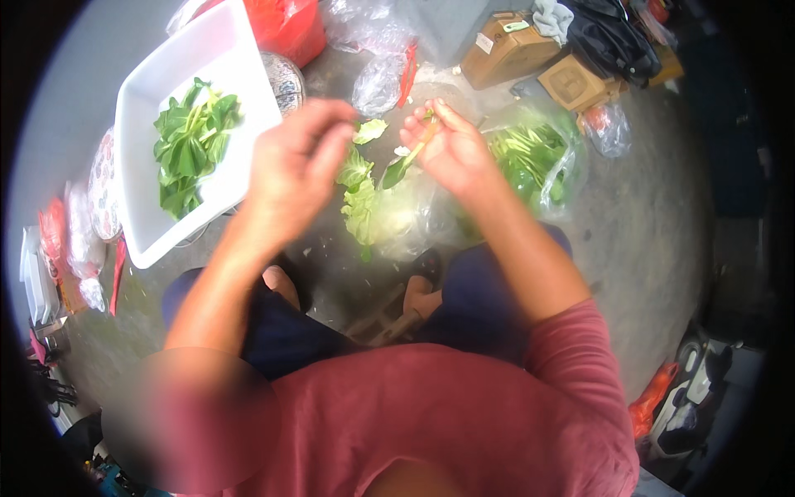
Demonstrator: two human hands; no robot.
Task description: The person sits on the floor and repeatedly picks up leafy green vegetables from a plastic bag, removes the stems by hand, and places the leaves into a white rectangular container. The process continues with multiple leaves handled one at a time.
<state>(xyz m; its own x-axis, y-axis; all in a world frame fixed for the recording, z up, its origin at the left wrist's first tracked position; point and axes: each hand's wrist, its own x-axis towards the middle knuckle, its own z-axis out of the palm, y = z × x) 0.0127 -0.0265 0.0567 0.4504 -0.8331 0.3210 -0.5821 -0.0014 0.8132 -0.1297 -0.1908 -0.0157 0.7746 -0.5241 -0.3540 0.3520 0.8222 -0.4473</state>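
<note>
Between the thumb and fingers of my right hand (450,146) is a stem of a leafy green (397,171), its leaf hanging down to the left. My left hand (304,161) is raised beside the white plastic tub (133,186), blurred, with its fingers curled; whether it pinches anything is unclear. Inside the tub lies a pile of leafy greens (189,146). Below and between my hands, loose pale green leaves (360,202) lie on the floor beside a clear plastic bag (416,217). Another clear bag of greens (534,155) rests to the right of my right forearm.
A red plastic bag (289,31) and crumpled clear plastic (379,81) are beyond my hands. Cardboard boxes (506,50) and a black bag (612,40) stand at the upper right. Patterned round items (105,186) flank the tub. My feet (422,298) are below on the concrete floor.
</note>
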